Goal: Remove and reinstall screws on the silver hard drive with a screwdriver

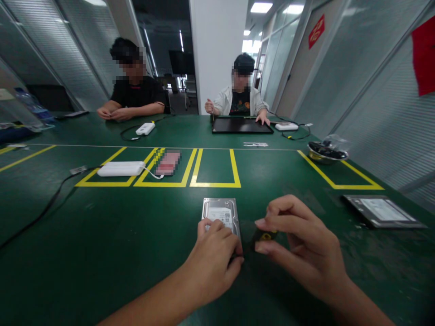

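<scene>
A silver hard drive (220, 207) with a white label lies on the green table in front of me. My left hand (217, 246) rests over its near part, fingers curled down and thumb at the right side, hiding much of the drive. Just right of the drive, my right hand (302, 240) pinches a short dark object with a yellow mark (267, 236) between thumb and fingers. What kind of object this is I cannot make out. Another hard drive (382, 210) with a pale label lies farther to the right.
A white power bank (121, 169) is cabled to a pink phone (169, 163) among yellow tape outlines (215, 184). A metal bowl (328, 154) of dark items stands at right. Across the table sit two people, one with hands on a black flat panel (242, 125).
</scene>
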`<state>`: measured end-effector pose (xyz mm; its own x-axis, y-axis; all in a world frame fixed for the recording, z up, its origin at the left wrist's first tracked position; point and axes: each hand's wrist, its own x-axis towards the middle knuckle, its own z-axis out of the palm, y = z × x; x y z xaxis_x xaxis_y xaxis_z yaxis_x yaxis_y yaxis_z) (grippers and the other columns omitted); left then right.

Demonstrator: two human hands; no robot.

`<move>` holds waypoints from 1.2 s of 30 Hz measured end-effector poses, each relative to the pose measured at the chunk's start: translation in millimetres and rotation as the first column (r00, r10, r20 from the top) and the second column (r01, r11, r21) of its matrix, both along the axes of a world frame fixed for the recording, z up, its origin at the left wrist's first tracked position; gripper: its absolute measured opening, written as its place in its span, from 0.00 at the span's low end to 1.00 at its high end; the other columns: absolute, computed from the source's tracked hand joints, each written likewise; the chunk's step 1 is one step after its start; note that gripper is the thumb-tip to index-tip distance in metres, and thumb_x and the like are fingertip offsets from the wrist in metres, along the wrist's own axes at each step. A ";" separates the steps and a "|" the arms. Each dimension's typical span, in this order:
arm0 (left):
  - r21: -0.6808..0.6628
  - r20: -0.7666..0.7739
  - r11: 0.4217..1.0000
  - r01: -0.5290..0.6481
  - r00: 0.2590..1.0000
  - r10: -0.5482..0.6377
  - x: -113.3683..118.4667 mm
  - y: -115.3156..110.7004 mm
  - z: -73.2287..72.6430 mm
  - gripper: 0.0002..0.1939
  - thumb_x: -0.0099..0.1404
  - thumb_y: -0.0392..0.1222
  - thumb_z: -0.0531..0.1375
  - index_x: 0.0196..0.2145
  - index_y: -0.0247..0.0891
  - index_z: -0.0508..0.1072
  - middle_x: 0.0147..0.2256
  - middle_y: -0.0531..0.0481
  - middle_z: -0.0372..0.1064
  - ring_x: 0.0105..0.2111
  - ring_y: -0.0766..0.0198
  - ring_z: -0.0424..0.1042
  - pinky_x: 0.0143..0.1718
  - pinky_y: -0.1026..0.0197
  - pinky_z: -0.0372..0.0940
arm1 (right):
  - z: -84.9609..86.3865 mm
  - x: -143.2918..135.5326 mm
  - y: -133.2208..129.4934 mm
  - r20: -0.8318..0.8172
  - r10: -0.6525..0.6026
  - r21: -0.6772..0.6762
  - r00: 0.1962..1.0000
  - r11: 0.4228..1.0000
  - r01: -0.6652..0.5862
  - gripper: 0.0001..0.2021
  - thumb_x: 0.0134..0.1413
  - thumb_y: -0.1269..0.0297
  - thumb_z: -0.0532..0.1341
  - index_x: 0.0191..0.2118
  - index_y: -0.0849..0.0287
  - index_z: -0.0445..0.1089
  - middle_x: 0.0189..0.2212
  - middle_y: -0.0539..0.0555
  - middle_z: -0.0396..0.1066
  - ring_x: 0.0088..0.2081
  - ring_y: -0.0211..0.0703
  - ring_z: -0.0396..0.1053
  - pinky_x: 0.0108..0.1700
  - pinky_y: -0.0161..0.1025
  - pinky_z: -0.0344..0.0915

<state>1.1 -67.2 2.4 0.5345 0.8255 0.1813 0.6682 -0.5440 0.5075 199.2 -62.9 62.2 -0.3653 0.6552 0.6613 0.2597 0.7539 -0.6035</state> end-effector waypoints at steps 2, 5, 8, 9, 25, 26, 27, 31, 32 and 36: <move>-0.009 0.001 1.000 -0.003 1.000 0.003 0.2 0.4 0.6 0.03 0.62 0.37 0.61 0.32 0.40 0.70 0.33 0.52 0.70 0.43 0.54 0.63 0.50 0.46 0.47 | 1.7 0.3 -0.2 0.033 0.038 0.013 0.999 0.999 -0.038 0.14 0.61 0.72 0.61 0.52 0.57 0.71 0.47 0.56 0.65 0.49 0.41 0.67 0.47 0.36 0.69; -0.019 0.002 1.000 -0.002 1.000 0.002 0.1 0.1 1.0 0.02 0.62 0.37 0.61 0.32 0.40 0.70 0.34 0.52 0.70 0.43 0.54 0.63 0.50 0.46 0.47 | 3.7 0.1 -0.2 0.063 0.101 0.003 0.993 0.995 -0.101 0.19 0.62 0.76 0.57 0.56 0.55 0.69 0.48 0.56 0.67 0.49 0.41 0.67 0.48 0.37 0.69; -0.013 0.006 1.000 0.002 1.000 -0.002 -0.3 -0.7 0.5 0.02 0.63 0.37 0.60 0.32 0.40 0.69 0.34 0.51 0.70 0.43 0.55 0.63 0.50 0.46 0.47 | 2.3 -0.8 0.0 0.027 0.061 -0.031 0.998 0.998 -0.060 0.16 0.58 0.73 0.64 0.51 0.55 0.71 0.40 0.53 0.66 0.40 0.37 0.68 0.39 0.33 0.68; -0.010 0.009 1.000 0.004 1.000 -0.004 -0.5 -1.0 0.3 0.02 0.64 0.37 0.60 0.32 0.40 0.69 0.34 0.52 0.70 0.43 0.55 0.63 0.50 0.46 0.47 | 1.5 -1.0 0.0 0.017 0.041 -0.036 0.999 0.999 -0.040 0.15 0.57 0.71 0.66 0.50 0.55 0.71 0.39 0.53 0.65 0.40 0.38 0.67 0.38 0.33 0.68; -0.025 -0.038 0.999 0.020 0.999 -0.021 2.3 2.0 3.1 0.02 0.62 0.36 0.60 0.35 0.40 0.70 0.41 0.50 0.72 0.46 0.53 0.63 0.52 0.43 0.48 | 5.5 -2.6 -0.6 0.065 0.124 0.003 0.990 0.992 -0.125 0.20 0.60 0.76 0.59 0.56 0.53 0.69 0.45 0.55 0.67 0.46 0.40 0.69 0.44 0.36 0.71; -0.026 -0.046 0.999 0.022 0.999 -0.023 2.3 2.2 3.6 0.02 0.62 0.36 0.60 0.34 0.40 0.70 0.41 0.50 0.72 0.46 0.52 0.63 0.52 0.43 0.48 | 5.6 -2.1 -1.0 0.079 0.115 0.004 0.990 0.993 -0.115 0.20 0.61 0.76 0.58 0.56 0.53 0.69 0.47 0.56 0.67 0.48 0.41 0.68 0.46 0.37 0.71; -0.030 -0.052 0.999 0.022 0.998 -0.024 2.3 2.4 3.9 0.02 0.62 0.36 0.61 0.34 0.40 0.70 0.42 0.50 0.72 0.46 0.52 0.63 0.51 0.42 0.49 | 5.8 -1.6 -1.4 0.091 0.106 0.011 0.990 0.994 -0.107 0.20 0.61 0.76 0.58 0.57 0.53 0.68 0.50 0.56 0.67 0.50 0.43 0.68 0.49 0.39 0.71; -0.044 -0.046 0.999 0.021 0.999 -0.023 2.1 3.2 3.5 0.03 0.62 0.37 0.61 0.35 0.41 0.71 0.41 0.49 0.72 0.45 0.51 0.63 0.50 0.42 0.49 | 6.2 -1.2 -0.8 0.125 0.105 0.037 0.987 0.993 -0.111 0.21 0.61 0.78 0.57 0.57 0.55 0.67 0.53 0.56 0.68 0.53 0.43 0.68 0.54 0.40 0.70; -0.045 -0.040 0.999 0.020 0.999 -0.022 2.0 3.4 3.2 0.03 0.62 0.37 0.61 0.35 0.41 0.71 0.41 0.50 0.72 0.45 0.51 0.63 0.50 0.42 0.49 | 5.8 -1.4 -0.4 0.115 0.113 0.036 0.987 0.992 -0.118 0.20 0.60 0.78 0.58 0.56 0.55 0.68 0.51 0.56 0.69 0.52 0.42 0.68 0.53 0.39 0.70; -0.060 -0.030 0.998 0.023 0.999 -0.025 1.3 3.7 3.2 0.02 0.62 0.36 0.61 0.34 0.41 0.71 0.40 0.51 0.72 0.45 0.52 0.63 0.50 0.42 0.49 | 2.7 -2.0 -0.2 0.045 0.080 0.001 0.996 0.997 -0.080 0.15 0.58 0.76 0.63 0.49 0.55 0.71 0.43 0.54 0.68 0.44 0.39 0.69 0.42 0.34 0.71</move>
<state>2.4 -63.4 5.6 0.5588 0.8213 0.1150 0.6713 -0.5293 0.5189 197.2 -63.1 64.9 -0.4456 0.6208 0.6451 0.2254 0.7751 -0.5902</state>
